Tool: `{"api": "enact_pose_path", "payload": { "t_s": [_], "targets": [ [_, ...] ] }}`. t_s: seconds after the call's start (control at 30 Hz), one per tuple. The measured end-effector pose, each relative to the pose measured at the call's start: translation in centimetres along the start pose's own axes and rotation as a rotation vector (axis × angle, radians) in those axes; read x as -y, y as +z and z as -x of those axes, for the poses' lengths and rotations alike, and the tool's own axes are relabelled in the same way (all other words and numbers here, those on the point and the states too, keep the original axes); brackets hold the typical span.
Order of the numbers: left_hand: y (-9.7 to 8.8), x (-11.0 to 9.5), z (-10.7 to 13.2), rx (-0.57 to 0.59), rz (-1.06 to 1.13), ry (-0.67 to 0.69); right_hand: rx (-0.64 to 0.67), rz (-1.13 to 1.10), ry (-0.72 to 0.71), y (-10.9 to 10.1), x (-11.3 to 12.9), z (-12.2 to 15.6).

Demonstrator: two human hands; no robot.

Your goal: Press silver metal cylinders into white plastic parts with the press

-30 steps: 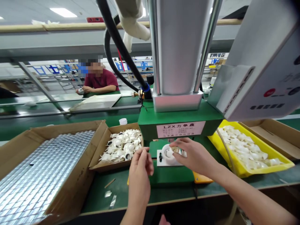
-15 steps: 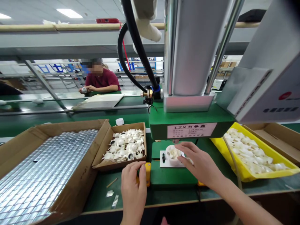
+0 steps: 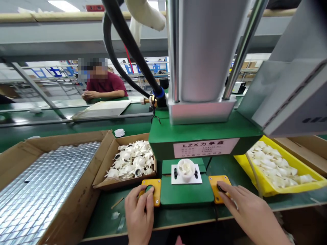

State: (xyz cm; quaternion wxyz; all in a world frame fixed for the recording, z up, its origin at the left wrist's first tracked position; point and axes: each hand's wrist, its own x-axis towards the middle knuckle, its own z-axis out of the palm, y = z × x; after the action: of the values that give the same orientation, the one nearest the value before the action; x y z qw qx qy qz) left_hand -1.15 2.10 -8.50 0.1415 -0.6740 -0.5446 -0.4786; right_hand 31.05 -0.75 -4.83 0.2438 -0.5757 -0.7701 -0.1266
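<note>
My left hand [image 3: 140, 212] rests at the left yellow button box [image 3: 156, 193], fingers bent and a little apart, fingertips at its green round button [image 3: 149, 188]. At the right yellow box [image 3: 213, 185], my right hand [image 3: 249, 211] has its fingers apart and a fingertip on the dark button [image 3: 219, 187]. A small shiny bit shows between its thumb and fingers; I cannot make out what it is. Between the boxes, a round white cup-shaped part [image 3: 186, 174] with a cream bladed piece inside sits on a white plate [image 3: 199, 180] under the green press head [image 3: 163, 144].
Left stand a carton [image 3: 76, 200] of shiny metal cylinders and a smaller box [image 3: 100, 173] of white bladed parts. A yellow bin [image 3: 276, 190] of cream parts stands right. Hoses [image 3: 133, 44] hang beside the press. Another person [image 3: 107, 85] sits beyond the bench.
My right hand has left the white cup-shaped part and moved down-right to the right button. My left fingers now lie at the green button. The view has shifted slightly.
</note>
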Motion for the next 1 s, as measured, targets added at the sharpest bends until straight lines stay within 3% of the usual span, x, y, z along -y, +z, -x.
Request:
{"api": "enact_pose_path", "payload": {
  "t_s": [0.43,0.7,1.0],
  "targets": [
    [0.05,0.37,0.28,0.004,0.063,-0.044,0.029,-0.078,0.079,0.03,0.25,-0.43],
    [0.25,0.22,0.1,0.005,0.021,-0.023,0.009,-0.014,0.052,-0.19,0.7,-0.01],
    [0.22,0.29,0.2,0.019,0.056,-0.016,-0.048,0.125,-0.078,-0.15,0.3,-0.74]
  ]
}}
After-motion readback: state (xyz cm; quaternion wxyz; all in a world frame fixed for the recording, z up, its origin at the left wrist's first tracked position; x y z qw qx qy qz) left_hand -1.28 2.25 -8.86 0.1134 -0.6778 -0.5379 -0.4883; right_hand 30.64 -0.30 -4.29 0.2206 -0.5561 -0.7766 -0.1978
